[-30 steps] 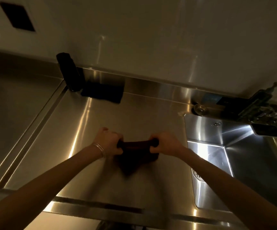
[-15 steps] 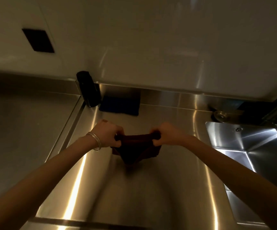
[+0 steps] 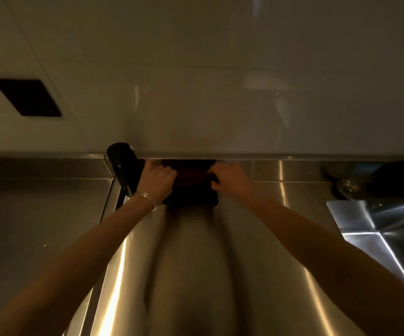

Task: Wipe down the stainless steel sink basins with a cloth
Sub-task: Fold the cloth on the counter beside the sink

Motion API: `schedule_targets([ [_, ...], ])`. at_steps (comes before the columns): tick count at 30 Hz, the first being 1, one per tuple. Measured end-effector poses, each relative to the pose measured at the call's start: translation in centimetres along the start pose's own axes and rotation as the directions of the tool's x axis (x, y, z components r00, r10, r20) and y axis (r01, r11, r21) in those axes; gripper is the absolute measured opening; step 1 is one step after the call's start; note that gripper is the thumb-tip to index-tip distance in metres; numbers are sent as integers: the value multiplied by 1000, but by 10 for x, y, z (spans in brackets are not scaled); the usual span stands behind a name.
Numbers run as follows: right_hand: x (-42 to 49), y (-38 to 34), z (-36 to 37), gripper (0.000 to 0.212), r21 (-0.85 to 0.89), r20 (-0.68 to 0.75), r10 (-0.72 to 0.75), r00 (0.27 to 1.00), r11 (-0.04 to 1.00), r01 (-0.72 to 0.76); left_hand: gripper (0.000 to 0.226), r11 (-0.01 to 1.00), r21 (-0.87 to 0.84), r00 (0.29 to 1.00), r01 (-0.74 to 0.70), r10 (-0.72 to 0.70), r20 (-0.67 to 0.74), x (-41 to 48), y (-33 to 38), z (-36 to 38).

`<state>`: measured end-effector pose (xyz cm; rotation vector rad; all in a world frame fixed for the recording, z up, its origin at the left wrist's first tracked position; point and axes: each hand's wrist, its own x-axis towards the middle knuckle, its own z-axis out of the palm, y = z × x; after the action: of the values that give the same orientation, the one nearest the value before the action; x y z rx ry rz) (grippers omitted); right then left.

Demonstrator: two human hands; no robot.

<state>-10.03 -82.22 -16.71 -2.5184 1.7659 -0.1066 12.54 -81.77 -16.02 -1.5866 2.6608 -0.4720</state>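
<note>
A dark reddish-brown cloth (image 3: pixel 191 177) is stretched between my two hands at the back of the steel counter, close to the low backsplash. My left hand (image 3: pixel 157 181), with a thin bangle on the wrist, grips the cloth's left end. My right hand (image 3: pixel 231 178) grips its right end. Below them lies a darker folded cloth (image 3: pixel 191 198), partly hidden by my hands. A stainless steel sink basin (image 3: pixel 385 229) is sunk into the counter at the right edge, well away from both hands.
A black cylindrical object (image 3: pixel 123 163) stands just left of my left hand against the backsplash. A round metal fitting (image 3: pixel 347 186) and dark items sit at the back right by the basin. A seam divides the counter from a duller steel surface (image 3: pixel 38 226) on the left.
Both hands have carried the stretched cloth away from me, from mid-counter to the backsplash, over the dark folded cloth. The view has tilted up and shifted left, leaving less of the basin visible.
</note>
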Motion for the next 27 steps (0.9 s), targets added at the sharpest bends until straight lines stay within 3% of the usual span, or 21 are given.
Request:
schedule_targets([
  [2,-1,-1,38,41,-93,227,-10,974,995,32,21,998,57,967,-25,10,255,-6,10,37],
  [4,-6,2,66,46,-29,316,9,949,1000,0,23,1000,19,946,22,-27,324,-16,13,61],
  [7,-10,15,76,52,24,268,-14,963,1000,7,27,993,-66,961,93,-72,267,-19,7,72],
  [9,-18,20,70,56,98,231,-25,973,995,3,38,979,-140,935,148,-92,343,-21,1,76],
  [13,-53,21,57,47,363,104,110,988,921,-141,43,920,-285,935,268,-178,307,-26,8,63],
  [18,-124,45,29,52,361,114,187,976,907,-216,43,914,-383,950,134,-10,311,-30,44,23],
  [23,-214,92,-7,47,423,11,370,929,840,-340,40,943,-328,955,-53,143,259,-21,113,-22],
  [27,-288,137,-30,49,423,24,466,884,797,-432,38,932,-331,951,-148,227,212,-8,182,-51],
])
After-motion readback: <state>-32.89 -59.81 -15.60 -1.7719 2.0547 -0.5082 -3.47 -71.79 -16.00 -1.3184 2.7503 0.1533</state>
